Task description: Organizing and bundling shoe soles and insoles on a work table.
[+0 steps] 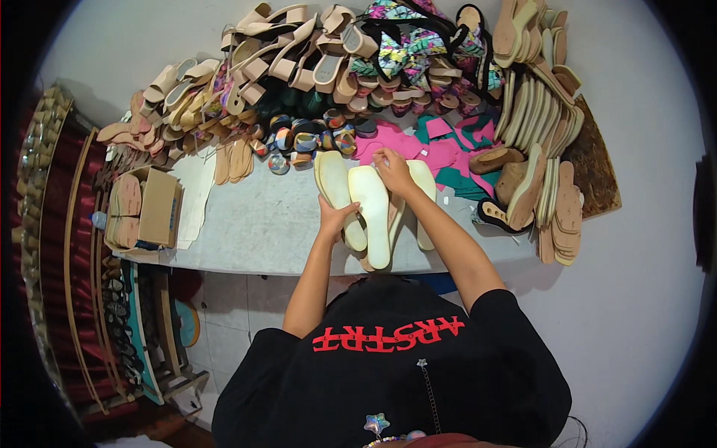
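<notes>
where both hands meet the insoles: middle of the counter (246,231), close to its near edge.
front piece: pale yellow insole (369,213), wide end pointing away from the person, narrow end toward the near edge; overlaps a tan insole (397,211).
left hand (336,218): narrow, holding the pale yellow insole at its left edge, thumb near the waist.
right hand (394,170): fingers bent and drawn together, just beside the wide end; whether fingertips touch it, cannot tell.
left neighbours: stacked cream insoles (334,187), right up against the front piece.
right neighbour: another cream insole (425,233), partly behind the right forearm (452,239).
beyond the hands: multicoloured heels (307,142) in a cluster, pink cut pieces (441,155) mixed with green cut pieces (457,181).
far side: heaped beige sandals (328,69), patterned bow sandals (411,58) to their right.
right end: tan footbeds (567,205) piled near a brown wooden board (600,168).
left end: cardboard box (159,209) holding pinkish insoles (129,194).
</notes>
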{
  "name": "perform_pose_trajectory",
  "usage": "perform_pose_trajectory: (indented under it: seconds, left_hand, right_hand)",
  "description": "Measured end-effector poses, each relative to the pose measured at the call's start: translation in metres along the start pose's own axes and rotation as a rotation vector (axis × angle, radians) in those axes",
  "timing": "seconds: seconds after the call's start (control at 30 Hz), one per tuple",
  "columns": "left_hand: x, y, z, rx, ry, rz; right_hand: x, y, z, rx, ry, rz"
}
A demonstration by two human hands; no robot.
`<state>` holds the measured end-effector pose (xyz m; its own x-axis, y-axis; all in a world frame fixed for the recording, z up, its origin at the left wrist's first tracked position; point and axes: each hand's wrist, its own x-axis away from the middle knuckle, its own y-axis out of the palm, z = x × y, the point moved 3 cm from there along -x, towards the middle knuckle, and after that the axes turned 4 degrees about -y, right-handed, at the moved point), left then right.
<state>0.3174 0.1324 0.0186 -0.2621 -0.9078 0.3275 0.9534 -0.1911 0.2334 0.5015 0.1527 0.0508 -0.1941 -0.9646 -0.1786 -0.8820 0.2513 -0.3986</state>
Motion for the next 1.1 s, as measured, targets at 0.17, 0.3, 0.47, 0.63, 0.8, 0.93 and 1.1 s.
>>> perform_pose_trajectory:
  seconds: [0.17, 0.3, 0.47, 0.63, 0.8, 0.93, 1.1]
  left_hand:
    - [0.003, -0.017, -0.015, 0.052, -0.006, 0.122]
    - [0.006, -0.02, -0.017, 0.073, -0.075, 0.098]
    - [0.001, -0.021, -0.015, 0.086, -0.107, 0.102]
    - [-0.008, -0.03, -0.03, 0.027, -0.134, 0.044]
    - [-0.006, -0.018, -0.025, -0.059, -0.15, -0.004]
    - [-0.006, -0.011, -0.027, -0.006, -0.149, -0.055]
    - [-0.004, -0.005, -0.034, -0.038, -0.165, -0.08]
  right_hand:
    - [0.044, 0.013, -0.015, 0.338, 0.163, 0.098]
    - [0.104, 0.036, -0.031, 0.601, 0.259, -0.101]
    - [0.118, 0.044, -0.017, 0.604, 0.319, -0.113]
    - [0.111, 0.003, -0.021, 0.622, 0.266, 0.206]
    - [0.12, -0.038, 0.013, 0.788, 0.432, 0.316]
    - [0.125, -0.039, 0.028, 0.8, 0.444, 0.333]
    - [0.127, -0.036, 0.035, 0.827, 0.448, 0.35]
